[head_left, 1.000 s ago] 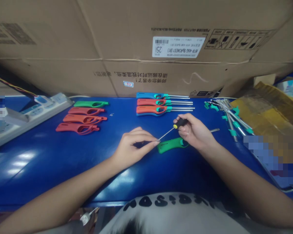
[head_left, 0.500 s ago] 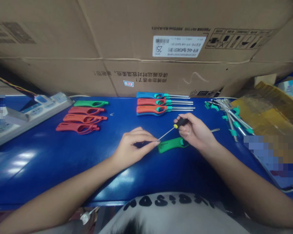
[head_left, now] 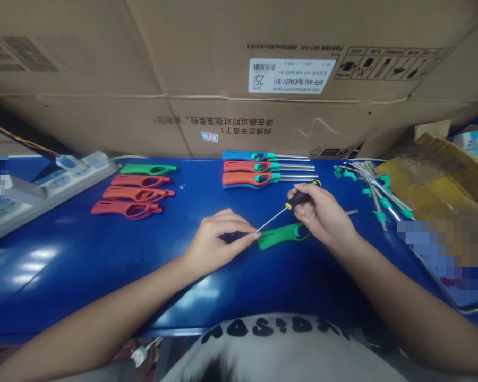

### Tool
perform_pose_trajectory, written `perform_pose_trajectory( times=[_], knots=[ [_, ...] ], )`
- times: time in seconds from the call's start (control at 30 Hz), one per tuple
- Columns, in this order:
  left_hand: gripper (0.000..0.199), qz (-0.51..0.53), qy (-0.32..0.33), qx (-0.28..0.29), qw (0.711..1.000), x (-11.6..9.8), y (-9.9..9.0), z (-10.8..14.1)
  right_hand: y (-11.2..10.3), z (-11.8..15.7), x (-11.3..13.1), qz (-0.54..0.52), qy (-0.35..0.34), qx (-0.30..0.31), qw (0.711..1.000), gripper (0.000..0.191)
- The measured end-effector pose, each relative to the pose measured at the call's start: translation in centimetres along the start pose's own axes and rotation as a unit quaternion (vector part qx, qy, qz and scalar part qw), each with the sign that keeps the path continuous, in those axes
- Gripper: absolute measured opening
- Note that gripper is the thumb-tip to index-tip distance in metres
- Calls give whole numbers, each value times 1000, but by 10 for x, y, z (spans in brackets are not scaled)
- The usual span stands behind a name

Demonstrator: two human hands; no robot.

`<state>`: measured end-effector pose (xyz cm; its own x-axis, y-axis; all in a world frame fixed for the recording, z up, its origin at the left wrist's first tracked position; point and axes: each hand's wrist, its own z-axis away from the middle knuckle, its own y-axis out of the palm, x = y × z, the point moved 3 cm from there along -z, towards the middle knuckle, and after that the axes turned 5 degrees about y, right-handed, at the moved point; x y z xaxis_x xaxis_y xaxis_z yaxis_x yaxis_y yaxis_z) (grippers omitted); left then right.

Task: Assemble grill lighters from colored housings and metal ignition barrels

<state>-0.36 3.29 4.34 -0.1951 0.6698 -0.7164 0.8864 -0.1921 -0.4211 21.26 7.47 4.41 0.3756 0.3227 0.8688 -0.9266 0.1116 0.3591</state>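
My right hand (head_left: 322, 215) is wrapped round the black and yellow handle of a screwdriver (head_left: 274, 218), whose thin shaft slants down to the left. At its tip, the thumb and forefinger of my left hand (head_left: 221, 239) are pinched together; whatever sits between them is too small to make out. Just beneath the shaft, a green gas lighter (head_left: 281, 236) lies on the blue table, its body beside my left fingertips. My right hand covers its middle, and the end of its metal tube pokes out beyond the wrist.
Several red and green lighter shells (head_left: 131, 192) lie at the left by a white power strip (head_left: 59, 183). Lighters with metal tubes (head_left: 249, 179) are lined up at the back. Loose metal tubes with teal parts (head_left: 382, 199) lie at the right. A cardboard box (head_left: 207, 48) stands behind.
My right hand and the screwdriver handle have shifted slightly right, and the handle's yellow-marked end now shows above the fingers. My left hand stays pinched at the tip.
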Motion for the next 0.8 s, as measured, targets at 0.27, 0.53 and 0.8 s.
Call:
perform_pose_trajectory(
  times=[0.27, 0.53, 0.8],
  knots=[
    [6, -13, -66, 67, 995, 8, 6, 3, 8, 21, 14, 114, -126, 29, 985, 23],
    [5, 9, -72, 115, 991, 11, 11, 8, 17, 43, 17, 241, -183, 147, 942, 17],
    [5, 36, -76, 97, 992, 11, 18, 12, 17, 57, 19, 364, -439, 27, 821, 51]
  ],
)
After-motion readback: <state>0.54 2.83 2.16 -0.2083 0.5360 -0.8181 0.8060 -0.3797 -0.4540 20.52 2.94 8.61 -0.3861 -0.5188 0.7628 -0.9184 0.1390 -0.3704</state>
